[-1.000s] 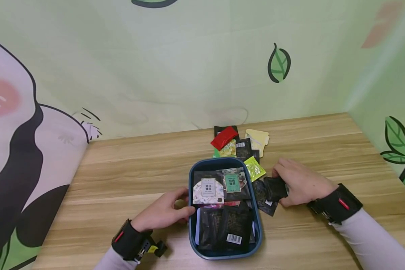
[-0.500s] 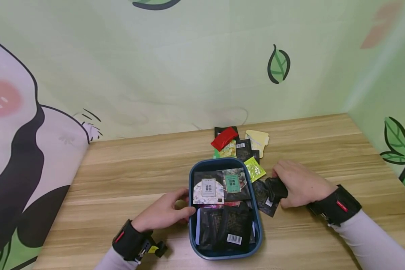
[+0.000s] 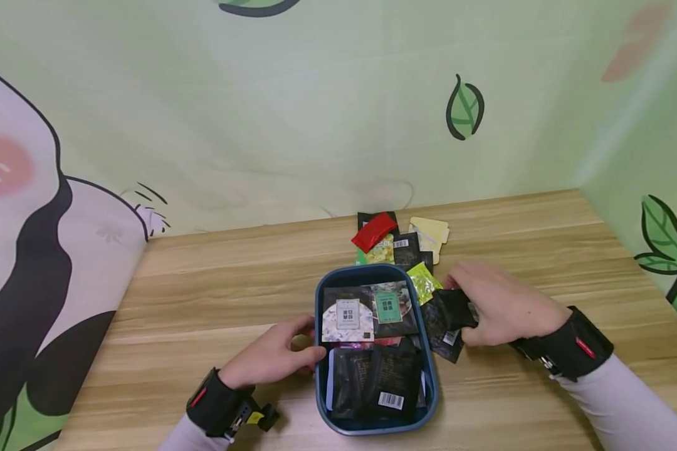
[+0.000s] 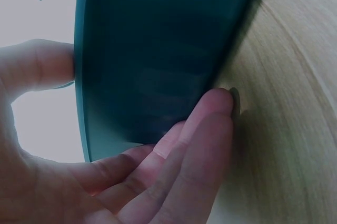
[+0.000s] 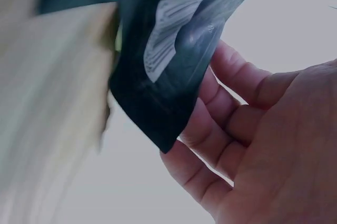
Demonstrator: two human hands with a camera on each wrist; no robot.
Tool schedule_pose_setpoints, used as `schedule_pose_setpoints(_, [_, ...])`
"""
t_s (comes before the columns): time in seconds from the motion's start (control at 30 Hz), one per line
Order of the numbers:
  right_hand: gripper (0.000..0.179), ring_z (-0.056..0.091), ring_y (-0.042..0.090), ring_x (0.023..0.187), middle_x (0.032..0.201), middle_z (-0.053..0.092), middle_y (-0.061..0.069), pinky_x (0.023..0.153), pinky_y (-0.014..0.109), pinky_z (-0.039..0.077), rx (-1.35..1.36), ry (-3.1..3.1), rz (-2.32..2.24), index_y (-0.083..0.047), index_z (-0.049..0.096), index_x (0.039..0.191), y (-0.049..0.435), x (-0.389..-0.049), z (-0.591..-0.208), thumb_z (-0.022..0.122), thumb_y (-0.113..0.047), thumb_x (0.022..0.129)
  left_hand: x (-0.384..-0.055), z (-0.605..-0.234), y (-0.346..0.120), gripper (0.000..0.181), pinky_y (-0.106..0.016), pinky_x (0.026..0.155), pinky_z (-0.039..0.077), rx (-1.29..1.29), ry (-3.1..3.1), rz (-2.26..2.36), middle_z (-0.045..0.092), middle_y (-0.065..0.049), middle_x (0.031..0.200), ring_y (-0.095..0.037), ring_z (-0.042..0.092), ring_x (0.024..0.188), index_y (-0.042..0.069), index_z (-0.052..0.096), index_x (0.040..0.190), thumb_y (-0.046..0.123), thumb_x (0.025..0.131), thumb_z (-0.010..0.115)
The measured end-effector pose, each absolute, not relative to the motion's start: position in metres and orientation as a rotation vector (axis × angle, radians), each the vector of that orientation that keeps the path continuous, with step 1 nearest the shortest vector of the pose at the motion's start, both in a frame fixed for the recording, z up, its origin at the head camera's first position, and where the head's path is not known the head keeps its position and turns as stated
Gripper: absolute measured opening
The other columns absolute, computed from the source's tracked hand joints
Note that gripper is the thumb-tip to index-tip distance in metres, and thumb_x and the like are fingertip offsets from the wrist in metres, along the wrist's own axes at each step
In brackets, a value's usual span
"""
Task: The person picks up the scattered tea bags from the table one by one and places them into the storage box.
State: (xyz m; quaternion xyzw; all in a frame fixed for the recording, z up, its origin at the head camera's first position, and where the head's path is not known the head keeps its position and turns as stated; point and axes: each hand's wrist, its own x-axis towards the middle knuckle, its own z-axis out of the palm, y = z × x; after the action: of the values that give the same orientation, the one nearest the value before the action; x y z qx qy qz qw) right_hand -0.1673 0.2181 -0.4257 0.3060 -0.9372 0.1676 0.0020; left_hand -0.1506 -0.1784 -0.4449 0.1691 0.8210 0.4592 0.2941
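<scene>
A dark blue plastic box (image 3: 433,376) stands on the table, filled with flat sachets. My left hand (image 3: 276,351) grips its left side, the thumb over the rim and the fingers against the outer wall. In the left wrist view, the fingers (image 4: 200,145) lie low along that wall. To the right of the box, my right hand (image 3: 496,304) holds a black sachet (image 3: 456,309) by its edge. A white barcode shows on this sachet (image 5: 163,87) in the right wrist view. Another dark sachet (image 3: 444,346) lies under it on the table.
Beyond the box lie a red packet (image 3: 374,232), a pale yellow packet (image 3: 430,237), a yellow-green packet (image 3: 424,282) and several dark sachets. Inside, white-and-black (image 3: 348,314) and green-labelled (image 3: 389,308) sachets sit at the back, black ones (image 3: 395,379) at the front.
My right hand has shifted slightly left towards the box, and the black sachet in it has moved along. The left hand and the box stay in place.
</scene>
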Motion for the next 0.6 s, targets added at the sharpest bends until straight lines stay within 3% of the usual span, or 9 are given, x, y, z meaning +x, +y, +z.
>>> schedule_pose_setpoints(0.4, [0.065,0.046,0.008,0.091,0.105,0.052,-0.009,0.079,0.027,0.046,1.174,-2.795,0.493,-0.017,0.056,0.114,0.159,-0.171,-0.390,0.078,-0.045,0.059,-0.150,-0.445,-0.179,0.056,-0.034,0.073,0.058,0.446,2.170,1.234,0.057,-0.015,0.127,-0.022,0.064,0.090,0.004,0.052,0.139,0.035,0.094,0.063])
schedule_pose_setpoints(0.6, [0.069,0.045,0.009,0.100,0.110,0.053,-0.008,0.093,0.030,0.043,1.240,-2.782,0.512,-0.017,0.056,0.117,0.133,-0.174,-0.384,0.079,-0.051,0.062,-0.151,-0.446,-0.179,0.056,-0.035,0.073,0.058,0.446,2.163,1.245,0.057,-0.015,0.128,-0.022,0.063,0.091,0.005,0.051,0.139,0.035,0.094,0.063])
